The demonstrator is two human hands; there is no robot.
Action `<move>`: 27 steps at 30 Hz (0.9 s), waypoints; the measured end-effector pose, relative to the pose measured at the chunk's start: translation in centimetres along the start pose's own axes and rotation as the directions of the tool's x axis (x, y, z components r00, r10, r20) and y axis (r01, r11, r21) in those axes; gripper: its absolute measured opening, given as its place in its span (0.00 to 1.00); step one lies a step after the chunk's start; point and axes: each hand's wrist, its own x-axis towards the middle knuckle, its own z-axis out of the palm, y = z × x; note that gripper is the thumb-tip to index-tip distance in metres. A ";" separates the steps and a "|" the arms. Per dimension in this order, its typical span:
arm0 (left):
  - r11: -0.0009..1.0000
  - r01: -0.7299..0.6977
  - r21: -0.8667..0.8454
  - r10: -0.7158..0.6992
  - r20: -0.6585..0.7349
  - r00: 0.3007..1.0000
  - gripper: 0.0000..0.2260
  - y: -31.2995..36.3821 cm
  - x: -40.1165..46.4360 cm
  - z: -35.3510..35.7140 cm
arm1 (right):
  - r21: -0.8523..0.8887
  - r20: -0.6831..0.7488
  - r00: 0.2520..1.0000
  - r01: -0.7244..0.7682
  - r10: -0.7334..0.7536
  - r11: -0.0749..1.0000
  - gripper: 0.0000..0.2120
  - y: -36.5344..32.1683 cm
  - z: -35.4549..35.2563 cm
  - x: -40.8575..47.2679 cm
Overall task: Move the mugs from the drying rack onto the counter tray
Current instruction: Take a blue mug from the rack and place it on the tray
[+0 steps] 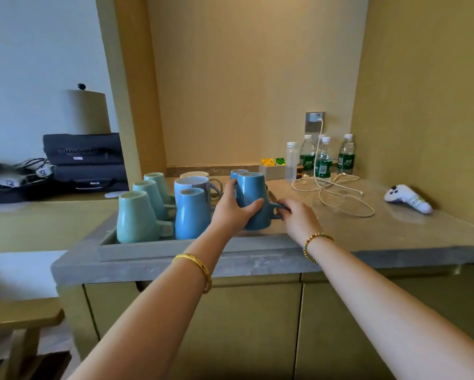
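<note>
A tan alcove holds a grey stone surface [340,242] above cupboard doors, with water bottles [323,160], a white cable [337,193] and a white controller [407,198] towards the right. On the left sits a grey tray [175,249] crowded with upturned mugs, pale green ones [137,218] to the left and blue ones [189,212] beside them. No drying rack can be made out.

The left hand [230,211] wraps its fingers round the body of a blue mug [251,200], which is upside down at the tray's right end, just above or on the tray; which cannot be told. The right hand [299,218] has its fingers curled at that mug's handle, apparently pinching it.

To set it well, I would keep the mug level, lower it straight into the free corner without knocking the neighbouring blue mug, turn the handle outward, and let go only once the rim sits flat.
</note>
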 end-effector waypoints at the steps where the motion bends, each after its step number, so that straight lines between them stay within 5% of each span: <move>1: 1.000 -0.001 0.005 0.001 0.018 1.000 0.34 -0.2 0.1 0.3 | -0.018 0.007 1.000 -0.013 0.013 1.000 0.13 0.4 0.0 0.2; 17: 0.989 -0.019 0.148 0.013 0.037 0.999 0.34 -2.9 1.4 1.2 | -0.414 0.211 0.977 0.092 -0.002 0.906 0.14 1.7 1.2 1.7; 22: 0.966 -0.029 0.256 0.035 -0.018 0.999 0.28 -3.1 1.4 1.9 | -0.482 0.161 0.974 0.221 -0.162 0.848 0.16 2.2 1.3 0.7; 27: 0.961 -0.080 0.263 0.098 -0.055 0.994 0.32 -2.9 1.0 2.3 | -0.509 0.138 0.973 0.232 -0.187 0.829 0.16 2.3 1.7 0.5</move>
